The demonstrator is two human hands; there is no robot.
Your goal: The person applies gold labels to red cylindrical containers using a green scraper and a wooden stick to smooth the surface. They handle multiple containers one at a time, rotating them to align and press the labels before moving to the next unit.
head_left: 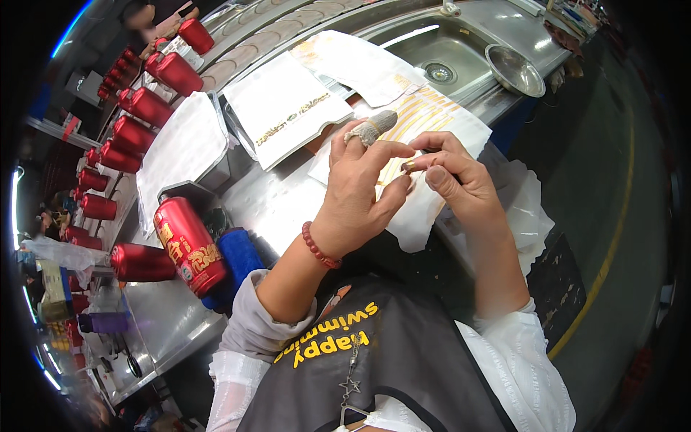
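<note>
Both my hands meet over a white sheet [471,133] printed with gold strips. My right hand [464,180] pinches a small gold piece [408,166], too small to name exactly. Around the same piece curl the thumb and a finger of my left hand [360,176]. A grey cloth cover [376,127] wraps one finger of that hand, and a red bead bracelet circles the wrist. Left of my left forearm, a red bottle [188,241] with gold decoration lies tilted against a blue cloth [245,255].
A white sheet [277,93] with a row of dark gold decals lies beyond my left hand. Farther off are a sink [432,54] and a metal bowl [515,70]. Several red bottles [133,133] line the left side, and a person [147,21] is at the far left.
</note>
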